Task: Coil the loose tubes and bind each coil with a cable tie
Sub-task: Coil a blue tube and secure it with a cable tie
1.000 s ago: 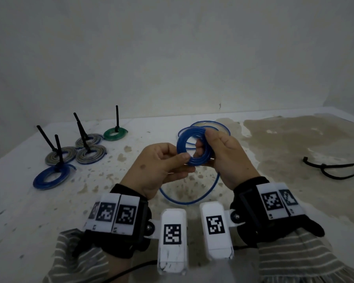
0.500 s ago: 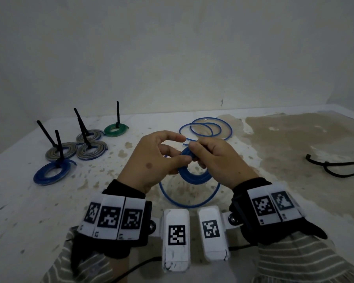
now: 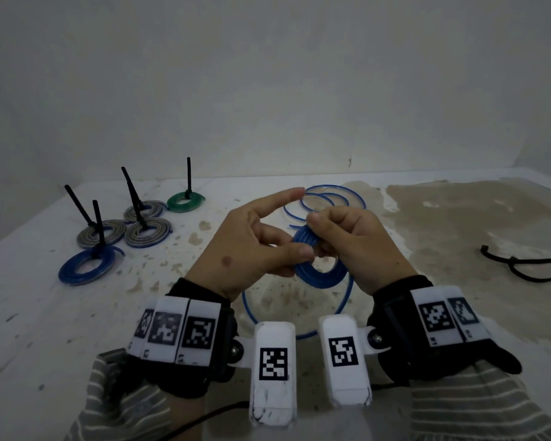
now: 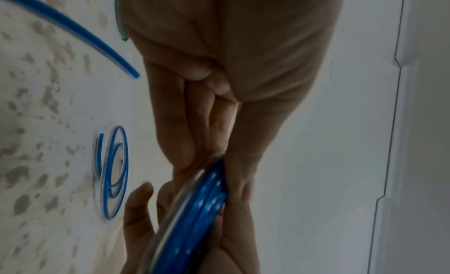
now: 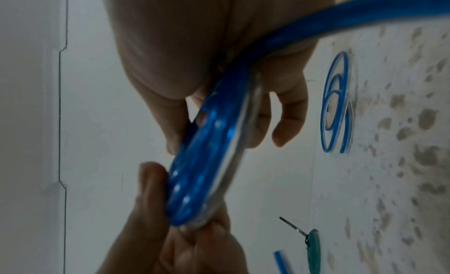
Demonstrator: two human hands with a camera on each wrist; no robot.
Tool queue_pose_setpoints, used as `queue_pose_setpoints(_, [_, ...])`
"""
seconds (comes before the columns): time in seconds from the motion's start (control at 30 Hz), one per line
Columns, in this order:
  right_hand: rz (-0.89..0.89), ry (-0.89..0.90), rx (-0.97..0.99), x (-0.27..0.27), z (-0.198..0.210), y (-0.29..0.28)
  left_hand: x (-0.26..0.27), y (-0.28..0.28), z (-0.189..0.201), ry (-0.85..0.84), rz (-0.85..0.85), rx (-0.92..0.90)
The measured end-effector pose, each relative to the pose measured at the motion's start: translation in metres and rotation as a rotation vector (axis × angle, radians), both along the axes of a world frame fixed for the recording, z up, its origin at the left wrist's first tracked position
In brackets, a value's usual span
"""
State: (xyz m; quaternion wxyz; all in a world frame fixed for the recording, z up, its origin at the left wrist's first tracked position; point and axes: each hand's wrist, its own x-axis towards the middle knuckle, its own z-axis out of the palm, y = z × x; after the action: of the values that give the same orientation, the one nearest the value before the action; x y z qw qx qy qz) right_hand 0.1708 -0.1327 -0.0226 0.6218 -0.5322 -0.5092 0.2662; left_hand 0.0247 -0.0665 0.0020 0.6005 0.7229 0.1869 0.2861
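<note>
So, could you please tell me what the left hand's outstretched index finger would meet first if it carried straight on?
Probably nothing at once: the left hand points its index finger over the loose blue tube loops on the table, toward the back wall. Depth is unclear.

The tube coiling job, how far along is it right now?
Done: five flat coils with upright black cable ties at far left, among them a blue coil and a green coil. In hand: the left hand and right hand pinch a half-wound blue plastic tube coil, its tail looping on the white table. Left: finish winding, bind it with a loose black cable tie, then the loose blue tube loops behind.
</note>
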Motion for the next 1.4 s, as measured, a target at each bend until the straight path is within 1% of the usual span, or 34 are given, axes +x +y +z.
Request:
queue_pose_setpoints(0.1, [-0.044, -0.008, -0.034, 0.003, -0.001, 0.0, 0.0, 0.004, -0.001, -0.061, 0.118, -0.018])
queue_pose_setpoints(0.2, [-0.004, 0.132, -0.076, 0.003, -0.001, 0.001, 0.003, 0.008, -0.005, -0.115, 0.229, -0.079])
queue_pose_setpoints(0.27, [0.01, 0.198, -0.066, 0.0, 0.0, 0.001, 0.007, 0.007, -0.009, -0.113, 0.255, -0.098])
queue_pose_setpoints(0.3, [-0.001, 0.201, -0.066, -0.001, 0.001, 0.001, 0.009, 0.006, -0.01, -0.094, 0.251, -0.099])
queue_pose_setpoints(0.33, [-0.022, 0.177, -0.073, -0.001, 0.001, 0.0, 0.01, 0.005, -0.011, -0.058, 0.231, -0.095])
queue_pose_setpoints(0.43, [-0.076, 0.001, -0.144, -0.002, 0.0, 0.0, 0.01, 0.003, -0.011, 0.096, 0.139, -0.048])
queue_pose_setpoints(0.47, [-0.066, -0.06, -0.175, -0.003, 0.001, -0.001, 0.009, 0.004, -0.011, 0.119, 0.128, -0.024])
queue_pose_setpoints(0.53, [-0.043, -0.158, -0.229, -0.006, 0.002, -0.001, 0.008, 0.006, -0.01, 0.112, 0.143, 0.022])
queue_pose_setpoints(0.6, [-0.054, -0.224, -0.233, -0.009, 0.004, -0.004, 0.006, 0.008, -0.009, 0.125, 0.148, 0.057])
queue_pose_setpoints(0.7, [-0.076, -0.194, -0.198, -0.007, 0.004, -0.007, 0.008, 0.005, -0.01, 0.21, 0.064, 0.08])
queue_pose_setpoints(0.8, [-0.097, -0.136, -0.167, -0.004, 0.002, -0.005, 0.011, 0.001, -0.011, 0.214, 0.081, 0.14])
queue_pose_setpoints(0.87, [-0.1, -0.048, -0.111, -0.003, 0.003, -0.002, 0.011, 0.002, -0.012, 0.15, 0.12, 0.091])
queue_pose_setpoints(1.0, [-0.075, 0.088, -0.049, -0.003, 0.004, 0.001, 0.011, 0.005, -0.013, -0.025, 0.191, -0.167])
queue_pose_setpoints(1.1, [-0.079, 0.159, 0.012, -0.004, 0.004, 0.001, 0.016, 0.0, -0.013, -0.091, 0.154, -0.293])
queue_pose_setpoints(1.17, [-0.099, 0.176, 0.044, -0.003, 0.005, 0.0, 0.019, -0.004, -0.015, -0.072, 0.117, -0.298])
queue_pose_setpoints(1.27, [-0.118, 0.118, -0.008, -0.002, 0.005, -0.002, 0.018, -0.005, -0.015, 0.046, 0.069, -0.201])
queue_pose_setpoints(1.33, [-0.109, -0.003, -0.071, -0.001, 0.003, -0.002, 0.015, -0.002, -0.013, 0.085, 0.079, -0.146])
queue_pose_setpoints(1.4, [-0.099, -0.12, -0.122, -0.003, 0.002, -0.002, 0.01, 0.001, -0.009, 0.074, 0.109, -0.117])
